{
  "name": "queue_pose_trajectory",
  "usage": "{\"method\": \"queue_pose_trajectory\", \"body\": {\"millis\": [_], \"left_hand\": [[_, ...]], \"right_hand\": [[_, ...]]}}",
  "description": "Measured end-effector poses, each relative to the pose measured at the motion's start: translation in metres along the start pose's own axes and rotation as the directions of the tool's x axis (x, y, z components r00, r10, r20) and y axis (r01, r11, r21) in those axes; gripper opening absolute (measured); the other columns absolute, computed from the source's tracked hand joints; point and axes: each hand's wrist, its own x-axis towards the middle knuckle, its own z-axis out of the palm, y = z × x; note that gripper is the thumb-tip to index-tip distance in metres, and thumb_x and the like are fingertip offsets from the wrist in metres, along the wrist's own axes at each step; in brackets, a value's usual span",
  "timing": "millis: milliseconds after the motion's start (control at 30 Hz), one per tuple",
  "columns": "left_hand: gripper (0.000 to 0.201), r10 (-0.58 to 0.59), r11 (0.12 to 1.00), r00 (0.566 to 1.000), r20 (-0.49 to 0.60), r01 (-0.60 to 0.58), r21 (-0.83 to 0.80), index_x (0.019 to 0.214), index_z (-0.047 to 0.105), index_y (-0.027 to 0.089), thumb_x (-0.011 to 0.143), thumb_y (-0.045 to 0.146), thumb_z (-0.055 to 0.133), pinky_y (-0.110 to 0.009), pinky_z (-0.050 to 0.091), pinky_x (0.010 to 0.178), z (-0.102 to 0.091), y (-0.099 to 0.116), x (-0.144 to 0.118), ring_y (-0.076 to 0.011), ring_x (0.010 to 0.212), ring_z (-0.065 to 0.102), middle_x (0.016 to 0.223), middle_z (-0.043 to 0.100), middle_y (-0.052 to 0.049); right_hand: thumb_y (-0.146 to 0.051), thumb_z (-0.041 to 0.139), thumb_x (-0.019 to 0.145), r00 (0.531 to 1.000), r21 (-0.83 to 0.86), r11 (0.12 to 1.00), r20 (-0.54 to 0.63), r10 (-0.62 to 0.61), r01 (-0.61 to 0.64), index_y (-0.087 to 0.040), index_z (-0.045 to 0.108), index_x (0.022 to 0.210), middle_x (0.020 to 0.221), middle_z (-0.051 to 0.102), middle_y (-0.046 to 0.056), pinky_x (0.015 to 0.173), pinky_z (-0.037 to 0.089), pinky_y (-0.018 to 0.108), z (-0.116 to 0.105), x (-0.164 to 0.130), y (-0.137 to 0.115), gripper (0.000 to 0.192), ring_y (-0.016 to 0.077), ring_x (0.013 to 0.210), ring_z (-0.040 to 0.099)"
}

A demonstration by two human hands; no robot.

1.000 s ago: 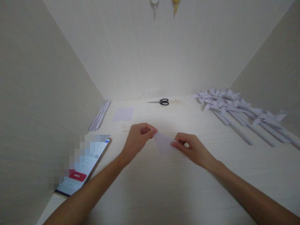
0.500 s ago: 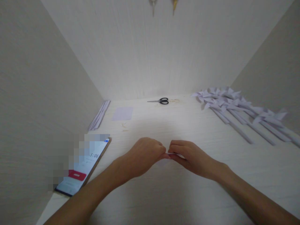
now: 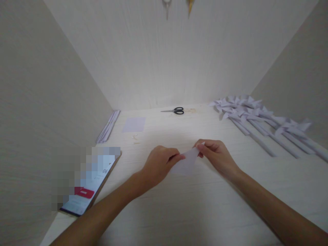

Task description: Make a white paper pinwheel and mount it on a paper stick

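Left hand (image 3: 159,164) pinched the near-left edge of a small sheet of paper (image 3: 187,163) between thumb and fingertips; right hand (image 3: 217,155) pinched the sheet's upper right corner the same way, the other fingers curled. Paper was held between the two hands, just above the table (image 3: 179,212), at the middle of the work surface, slanting up toward the right hand. Table was enclosed on three sides by pale walls, forming an open-fronted box. Contents of that enclosure: scissors (image 3: 175,110), black-handled, lying flat near the back wall; one loose paper square (image 3: 134,124) left of centre; a stack of paper strips (image 3: 109,125) along the left wall; a row of folded paper pinwheels (image 3: 256,118) on rolled sticks along the right side; a phone (image 3: 87,191), screen lit, at the near left, well apart from the hands.
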Motion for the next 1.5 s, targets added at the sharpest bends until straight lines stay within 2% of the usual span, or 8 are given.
{"method": "queue_pose_trajectory", "body": {"millis": [167, 333, 600, 900, 1000, 1133, 1300, 1500], "left_hand": [[0.039, -0.018, 0.996, 1.0, 0.004, 0.018, -0.083, 0.051, 0.052, 0.013, 0.079, 0.038, 0.042, -0.021, 0.02, 0.046, 0.006, 0.002, -0.001, -0.0049, 0.042, 0.03, 0.042, 0.038, 0.006], [0.038, -0.02, 0.995, 1.0, -0.004, 0.019, -0.094, 0.049, 0.051, 0.014, 0.078, 0.036, 0.044, -0.022, 0.02, 0.046, 0.011, 0.006, -0.003, -0.0053, 0.041, 0.028, 0.041, 0.035, 0.006], [0.036, -0.035, 0.995, 0.999, -0.007, 0.034, -0.094, 0.05, 0.051, 0.013, 0.078, 0.036, 0.045, -0.021, 0.02, 0.046, 0.014, 0.005, -0.005, -0.0048, 0.041, 0.029, 0.041, 0.035, 0.006], [0.037, 0.031, 0.978, 0.999, 0.015, -0.027, -0.208, 0.05, 0.05, 0.013, 0.078, 0.036, 0.044, -0.019, 0.023, 0.044, 0.008, 0.007, -0.005, -0.0039, 0.04, 0.03, 0.041, 0.035, 0.007], [0.037, 0.022, 0.969, 0.998, 0.067, -0.005, -0.246, 0.05, 0.047, 0.014, 0.079, 0.038, 0.041, -0.019, 0.023, 0.043, 0.01, 0.003, -0.005, -0.0044, 0.041, 0.031, 0.043, 0.035, 0.006], [0.036, 0.001, 0.947, 0.987, 0.16, 0.05, -0.316, 0.053, 0.04, 0.015, 0.08, 0.038, 0.037, -0.019, 0.025, 0.045, 0.015, -0.003, -0.004, -0.006, 0.047, 0.033, 0.049, 0.036, 0.006], [0.034, -0.058, 0.922, 0.991, 0.124, 0.101, -0.374, 0.056, 0.038, 0.016, 0.082, 0.038, 0.03, -0.021, 0.028, 0.049, 0.021, 0.002, -0.003, -0.0081, 0.053, 0.035, 0.054, 0.038, 0.004], [0.037, -0.121, 0.905, 0.993, 0.014, 0.116, -0.408, 0.06, 0.044, 0.016, 0.083, 0.04, 0.027, -0.022, 0.031, 0.052, 0.032, 0.009, -0.006, -0.0098, 0.055, 0.04, 0.056, 0.044, 0.003]], "right_hand": [[-0.035, 0.05, 0.077, 0.995, 0.001, 1.0, -0.101, -0.018, 0.018, -0.015, 0.056, 0.057, 0.053, 0.045, -0.002, 0.051, 0.03, 0.022, 0.005, -0.002, 0.005, 0.029, 0.0086, 0.053, 0.04], [-0.039, 0.049, 0.077, 0.983, 0.022, 0.996, -0.162, 0.086, -0.083, -0.015, 0.051, 0.056, 0.052, 0.045, -0.003, 0.052, 0.034, 0.023, 0.008, -0.005, 0.007, 0.032, 0.0088, 0.051, 0.042], [-0.042, 0.057, 0.069, 0.953, 0.393, 0.882, -0.04, 0.3, -0.261, -0.015, 0.05, 0.056, 0.05, 0.051, -0.002, 0.048, 0.041, 0.021, 0.015, -0.006, 0.0, 0.031, 0.0087, 0.048, 0.049], [-0.038, 0.064, 0.063, 0.932, 0.539, 0.777, 0.042, 0.36, -0.324, -0.015, 0.049, 0.054, 0.048, 0.049, -0.004, 0.044, 0.035, 0.019, 0.017, -0.007, -0.001, 0.028, 0.0065, 0.043, 0.044], [-0.041, 0.058, 0.067, 0.946, 0.451, 0.849, -0.026, 0.322, -0.276, -0.016, 0.048, 0.055, 0.048, 0.046, -0.004, 0.043, 0.033, 0.02, 0.017, -0.007, 0.002, 0.03, 0.0067, 0.043, 0.04], [-0.039, 0.05, 0.075, 0.981, 0.056, 0.994, -0.166, 0.098, -0.09, -0.016, 0.045, 0.052, 0.048, 0.037, -0.004, 0.045, 0.03, 0.021, 0.014, -0.007, 0.004, 0.033, 0.0075, 0.046, 0.036], [-0.035, 0.041, 0.08, 0.99, -0.272, 0.962, -0.138, -0.032, -0.006, -0.017, 0.039, 0.048, 0.046, 0.035, -0.004, 0.043, 0.025, 0.022, 0.021, -0.012, 0.004, 0.036, 0.0083, 0.046, 0.034], [-0.034, 0.039, 0.08, 0.994, -0.333, 0.943, -0.106, -0.022, -0.014, -0.018, 0.036, 0.048, 0.046, 0.032, -0.004, 0.041, 0.023, 0.021, 0.037, -0.019, 0.006, 0.036, 0.008, 0.045, 0.031]]}}
